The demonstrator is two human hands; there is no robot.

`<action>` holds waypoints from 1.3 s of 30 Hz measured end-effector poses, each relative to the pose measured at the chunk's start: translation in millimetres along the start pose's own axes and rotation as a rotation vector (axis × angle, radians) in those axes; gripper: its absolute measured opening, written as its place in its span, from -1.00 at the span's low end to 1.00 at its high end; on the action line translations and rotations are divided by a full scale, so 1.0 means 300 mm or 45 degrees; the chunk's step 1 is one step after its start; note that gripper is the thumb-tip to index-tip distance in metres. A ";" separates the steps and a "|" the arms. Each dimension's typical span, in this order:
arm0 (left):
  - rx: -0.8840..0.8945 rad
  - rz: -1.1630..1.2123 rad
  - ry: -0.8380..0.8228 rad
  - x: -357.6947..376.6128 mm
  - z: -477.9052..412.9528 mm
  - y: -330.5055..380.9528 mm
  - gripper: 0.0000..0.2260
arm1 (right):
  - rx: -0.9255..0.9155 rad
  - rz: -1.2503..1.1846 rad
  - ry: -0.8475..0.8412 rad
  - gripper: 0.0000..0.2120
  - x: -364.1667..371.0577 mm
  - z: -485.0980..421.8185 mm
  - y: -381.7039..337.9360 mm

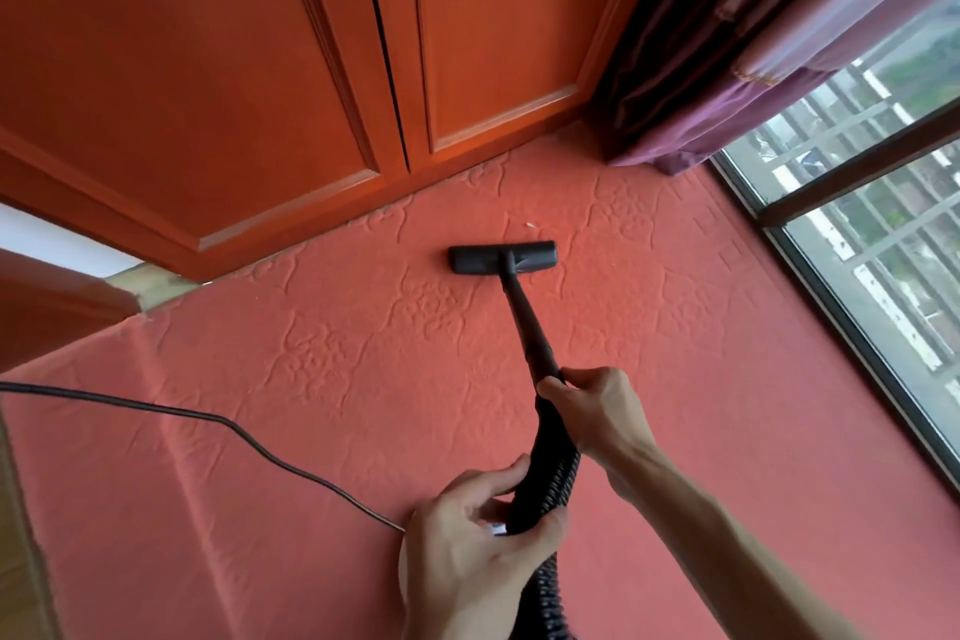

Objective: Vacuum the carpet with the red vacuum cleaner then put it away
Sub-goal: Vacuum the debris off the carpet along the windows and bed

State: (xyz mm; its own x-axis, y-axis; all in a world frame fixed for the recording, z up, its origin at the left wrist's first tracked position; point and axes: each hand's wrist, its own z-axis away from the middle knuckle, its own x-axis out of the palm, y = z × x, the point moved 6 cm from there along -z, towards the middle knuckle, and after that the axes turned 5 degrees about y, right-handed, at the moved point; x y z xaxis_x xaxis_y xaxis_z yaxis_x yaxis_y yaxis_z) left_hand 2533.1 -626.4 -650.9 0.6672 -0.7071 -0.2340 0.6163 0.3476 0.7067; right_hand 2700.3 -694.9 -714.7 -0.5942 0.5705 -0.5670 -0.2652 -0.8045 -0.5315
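Your right hand (592, 413) is gripping the wand (525, 322), bare forearm reaching in from lower right. Your left hand (467, 556) is curling around the hose (550, 483) closer to your body, fingers wrapping it from the left.

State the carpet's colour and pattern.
Carpet: salmon red, with embossed flower relief; the head view shows it.

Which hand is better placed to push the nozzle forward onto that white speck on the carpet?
Probably the right hand: it grips the rigid wand nearest the nozzle; the left hand holds the flexible hose behind.
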 end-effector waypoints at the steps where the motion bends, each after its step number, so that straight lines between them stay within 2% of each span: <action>1: 0.024 -0.017 -0.026 0.002 0.009 0.007 -0.57 | 0.031 -0.014 0.009 -0.79 -0.014 0.010 0.018; 5: 0.041 -0.048 -0.102 0.016 0.011 0.016 -0.57 | 0.098 -0.065 0.004 -0.80 -0.033 0.022 0.051; 9: 0.009 -0.054 -0.061 0.038 -0.051 0.017 -0.68 | 0.125 -0.123 0.024 -0.82 -0.014 -0.030 0.031; 19: 0.129 -0.104 -0.018 0.118 -0.332 0.069 -0.66 | 0.051 -0.027 0.174 -0.81 0.019 -0.295 -0.075; 28: 0.170 -0.145 -0.009 0.120 -0.474 0.096 -0.64 | 0.075 -0.021 0.256 -0.81 0.063 -0.404 -0.137; 39: 0.093 -0.090 -0.291 0.190 -0.406 0.148 -0.69 | 0.099 0.086 0.293 -0.88 -0.089 -0.331 -0.111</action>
State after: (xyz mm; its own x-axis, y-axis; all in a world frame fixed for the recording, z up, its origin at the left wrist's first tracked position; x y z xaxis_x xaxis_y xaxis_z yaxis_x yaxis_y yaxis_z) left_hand 2649.5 -576.4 -714.2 0.5063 -0.8520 -0.1332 0.6207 0.2528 0.7422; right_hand 2800.4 -666.9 -744.4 -0.4262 0.5304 -0.7328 -0.2937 -0.8473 -0.4425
